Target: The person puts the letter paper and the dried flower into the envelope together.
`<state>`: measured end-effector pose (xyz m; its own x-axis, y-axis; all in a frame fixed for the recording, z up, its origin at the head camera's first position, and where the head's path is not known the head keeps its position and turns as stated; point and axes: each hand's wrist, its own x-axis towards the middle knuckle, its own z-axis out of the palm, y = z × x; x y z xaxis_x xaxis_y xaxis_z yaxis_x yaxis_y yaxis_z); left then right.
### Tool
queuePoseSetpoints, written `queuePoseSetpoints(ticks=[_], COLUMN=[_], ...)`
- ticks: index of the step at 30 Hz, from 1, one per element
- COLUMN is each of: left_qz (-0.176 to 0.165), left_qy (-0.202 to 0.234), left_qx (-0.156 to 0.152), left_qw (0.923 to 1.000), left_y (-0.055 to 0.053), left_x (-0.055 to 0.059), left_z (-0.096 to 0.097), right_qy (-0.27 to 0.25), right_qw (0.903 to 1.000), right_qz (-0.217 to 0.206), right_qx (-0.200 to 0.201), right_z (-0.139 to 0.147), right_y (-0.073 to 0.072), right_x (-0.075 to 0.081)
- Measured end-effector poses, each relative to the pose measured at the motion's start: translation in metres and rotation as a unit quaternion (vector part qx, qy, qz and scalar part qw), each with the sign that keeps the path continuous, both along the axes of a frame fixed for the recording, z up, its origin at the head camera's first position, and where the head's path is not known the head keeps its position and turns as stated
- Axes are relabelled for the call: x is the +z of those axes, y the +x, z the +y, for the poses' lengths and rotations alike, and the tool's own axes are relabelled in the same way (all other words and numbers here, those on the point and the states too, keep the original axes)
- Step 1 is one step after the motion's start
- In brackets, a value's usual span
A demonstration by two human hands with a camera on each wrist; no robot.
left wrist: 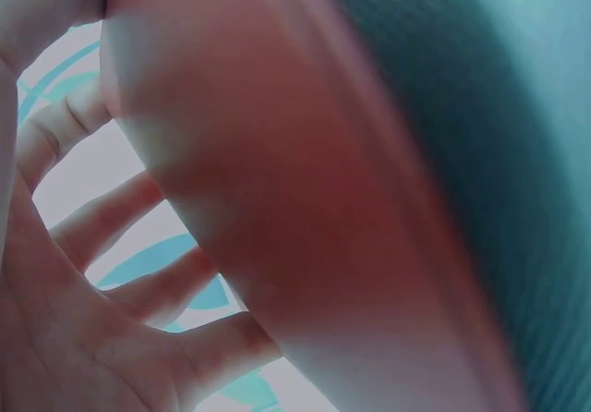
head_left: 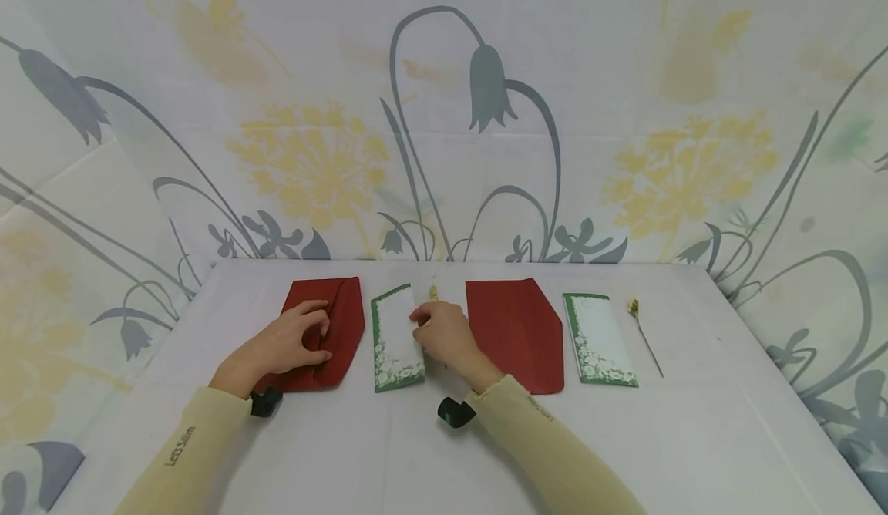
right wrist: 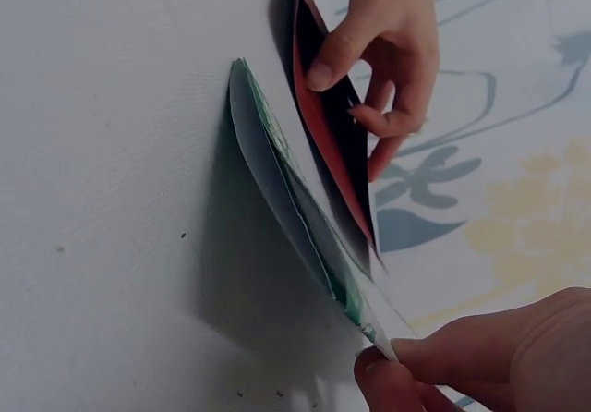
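Observation:
On the left lies a red envelope (head_left: 350, 314), its mouth gaping in the right wrist view. My left hand (head_left: 291, 338) holds it there, thumb on one lip and the other fingers at the opposite edge. The left wrist view is mostly filled by the envelope's red paper, blurred close up. Just right of it is a folded white card (head_left: 397, 334) with a green floral border. My right hand (head_left: 447, 338) pinches the card's edge between thumb and fingers. In the right wrist view the card (right wrist: 286, 190) stands tilted off the cloth, its folded layers parted.
Partly hidden behind my right hand is a small dried flower (head_left: 433, 293). Farther right lie a second red envelope (head_left: 513, 330), a second green-bordered card (head_left: 600, 338) and another dried flower stem (head_left: 648, 341). A white cloth (head_left: 416, 453) covers the table; a floral-print curtain (head_left: 444, 153) hangs behind.

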<state>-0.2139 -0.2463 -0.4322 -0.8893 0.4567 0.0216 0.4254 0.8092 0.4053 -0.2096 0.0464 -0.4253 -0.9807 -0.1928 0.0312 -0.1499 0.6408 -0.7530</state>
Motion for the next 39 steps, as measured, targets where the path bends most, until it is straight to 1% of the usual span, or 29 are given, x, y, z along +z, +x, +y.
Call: queuePoseSetpoints(ticks=[3,9,13,21,23,28,32,36,39], left_qz=[0.006,0.014,0.014,0.009,0.008,0.008,0.007,0.010,0.015], left_qy=[0.003,0.010,0.011,0.008,0.007,0.007,0.008,0.009,0.009], left_qx=[-0.002,-0.006,-0.005,0.001,0.003,0.003,0.000,-0.005,-0.010], left_qw=[1.0000,0.9998,0.9998,0.9999,0.9999,0.9999,0.9999,0.9999,0.9998], left_y=[0.000,0.001,0.001,0.003,0.003,0.003,0.002,0.001,0.001], left_x=[0.000,0.000,0.000,0.000,0.000,0.001,-0.001,-0.001,0.000], left_z=[0.000,0.000,-0.001,0.000,0.001,0.001,0.000,-0.001,-0.001], right_qy=[-0.012,-0.014,-0.033,-0.098,-0.121,-0.179,-0.203,-0.212,-0.205], right_qw=[0.9999,0.9998,0.9992,0.9943,0.9917,0.9823,0.9766,0.9752,0.9767], right_qz=[-0.007,0.016,0.020,0.027,0.021,-0.011,-0.021,-0.002,0.011], right_qx=[0.004,0.000,-0.009,-0.034,-0.038,-0.053,-0.066,-0.065,-0.062], right_z=[0.001,0.002,0.002,0.000,-0.002,-0.008,-0.017,-0.029,-0.038], right_y=[0.000,0.000,0.002,-0.002,-0.004,-0.006,-0.006,-0.007,-0.007], right_x=[0.002,0.003,0.006,0.006,0.006,0.007,0.003,-0.004,-0.009])
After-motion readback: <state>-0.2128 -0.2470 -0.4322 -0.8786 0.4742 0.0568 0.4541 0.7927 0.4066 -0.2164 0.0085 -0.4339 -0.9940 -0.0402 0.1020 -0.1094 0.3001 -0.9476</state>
